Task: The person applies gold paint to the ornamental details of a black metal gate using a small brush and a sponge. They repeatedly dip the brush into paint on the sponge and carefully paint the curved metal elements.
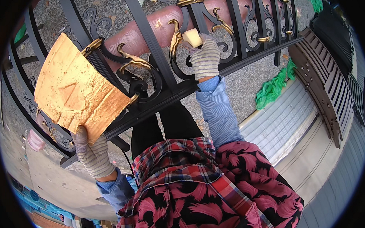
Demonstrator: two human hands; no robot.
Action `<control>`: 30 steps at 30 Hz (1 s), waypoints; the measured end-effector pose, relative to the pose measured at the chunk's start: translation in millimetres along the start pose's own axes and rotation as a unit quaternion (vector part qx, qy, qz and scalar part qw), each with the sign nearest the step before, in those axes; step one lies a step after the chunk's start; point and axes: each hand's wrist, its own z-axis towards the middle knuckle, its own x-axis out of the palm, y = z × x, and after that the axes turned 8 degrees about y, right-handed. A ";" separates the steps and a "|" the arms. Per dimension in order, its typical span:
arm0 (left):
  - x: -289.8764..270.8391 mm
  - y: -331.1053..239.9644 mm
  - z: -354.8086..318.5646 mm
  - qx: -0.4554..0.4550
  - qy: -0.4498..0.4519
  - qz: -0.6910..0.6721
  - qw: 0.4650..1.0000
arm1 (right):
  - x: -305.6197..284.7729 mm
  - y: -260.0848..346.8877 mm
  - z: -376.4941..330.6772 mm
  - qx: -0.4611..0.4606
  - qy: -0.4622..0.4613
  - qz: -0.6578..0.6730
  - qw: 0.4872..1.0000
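Left grip [93, 156] holds board [75, 91] by edge; right [204, 59], sponge [192, 37].

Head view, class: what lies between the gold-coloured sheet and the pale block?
Black railing bars and gold-tipped scrolls lie between the gold-coloured sheet and the pale block, with a pink wrapped roll behind them; the head view shows this.

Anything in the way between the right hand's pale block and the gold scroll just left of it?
Nothing visible but the thumb of the right hand, at the lower left of the pale block, toward the gold scroll. I cannot tell whether block and scroll touch. The gold board in the left hand sits clear.
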 end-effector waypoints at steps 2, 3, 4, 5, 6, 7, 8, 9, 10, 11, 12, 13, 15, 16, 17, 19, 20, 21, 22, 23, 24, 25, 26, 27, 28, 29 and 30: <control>3.6 0.0 -1.5 0.008 -0.005 -0.003 1.000 | -1.7 5.9 -0.6 -0.030 0.033 0.031 0.999; 1.6 0.5 -2.2 0.006 -0.008 -0.004 1.000 | -6.0 11.9 -2.4 -0.043 0.050 0.045 0.997; -1.6 0.7 -2.0 0.004 -0.012 -0.006 1.000 | -9.3 21.1 -1.9 -0.059 0.055 0.052 0.995; -3.5 1.1 -2.7 0.002 -0.015 -0.007 1.000 | -2.3 19.1 -4.5 -0.086 0.077 0.028 0.993; -3.3 1.3 -2.8 0.007 -0.016 -0.013 1.000 | -1.9 23.3 -4.4 -0.081 0.119 -0.013 0.989; -2.1 1.9 -3.6 0.012 -0.016 -0.019 1.000 | -2.5 26.9 -4.0 -0.076 0.161 -0.053 0.983; -1.8 2.1 -3.9 0.018 -0.017 -0.024 0.999 | -3.4 25.0 -1.2 -0.040 0.159 -0.040 0.986; -2.8 2.6 -4.3 0.020 -0.023 -0.027 0.999 | -5.6 19.8 3.4 -0.006 0.159 -0.026 0.987; -4.1 3.0 -4.0 0.022 -0.030 -0.030 0.999 | -8.4 13.2 8.3 0.001 0.159 -0.043 0.986; -5.5 3.4 -3.8 0.025 -0.037 -0.032 0.998 | -12.5 11.1 8.7 -0.020 0.109 0.005 0.994; -5.5 3.8 -3.8 0.029 -0.039 -0.024 0.999 | -14.2 16.3 9.0 -0.031 0.111 0.008 0.993; -5.5 4.1 -3.8 0.034 -0.041 -0.016 0.998 | -13.2 21.8 9.0 -0.042 0.114 0.012 0.993; -5.4 4.5 -3.9 0.037 -0.037 -0.013 0.999 | 1.9 18.7 11.8 -0.114 0.125 -0.019 0.985; -5.4 4.5 -3.9 0.036 -0.031 -0.018 0.999 | 5.0 15.9 9.9 -0.124 0.112 -0.016 0.986; -5.4 4.5 -4.0 0.035 -0.024 -0.023 0.999 | 2.2 12.0 5.2 -0.064 0.168 0.000 0.984; -6.2 5.2 -5.8 0.039 -0.027 -0.027 0.999 | 2.1 3.9 7.3 0.006 0.242 -0.024 0.970; -6.2 6.1 -5.5 0.044 -0.033 -0.026 0.998 | -2.7 0.1 7.3 -0.013 0.226 -0.031 0.974; -5.6 7.1 -4.5 0.049 -0.036 -0.026 0.998 | -11.5 3.9 10.2 -0.032 0.207 -0.039 0.977; -5.5 7.6 -4.0 0.050 -0.034 -0.031 0.998 | -16.7 14.0 15.9 -0.047 0.178 -0.021 0.983; -5.5 7.9 -3.6 0.052 -0.033 -0.035 0.998 | -12.8 17.0 23.7 -0.105 0.129 -0.027 0.986; -5.4 7.8 -3.0 0.052 -0.029 -0.038 0.998 | -11.5 24.0 31.5 -0.129 0.134 -0.072 0.980; -6.4 8.9 -6.8 0.058 -0.039 -0.040 0.997 | -2.9 30.4 40.7 -0.162 0.142 -0.107 0.971; -7.0 9.7 -11.2 0.065 -0.049 -0.043 0.996 | 10.6 31.1 51.3 -0.147 0.196 -0.168 0.955; -5.9 7.9 -5.6 0.049 -0.040 -0.049 0.997 | 0.5 30.8 60.0 -0.125 0.183 -0.176 0.959; -6.6 8.8 -4.9 0.054 -0.039 -0.051 0.996 | -6.7 33.8 71.2 -0.118 0.176 -0.171 0.962; -7.2 9.7 -3.5 0.059 -0.038 -0.052 0.996 | -10.1 33.6 79.5 -0.111 0.169 -0.166 0.965; -6.2 10.9 -1.3 0.064 -0.033 -0.054 0.996 | -7.0 26.0 83.5 -0.162 0.105 -0.087 0.977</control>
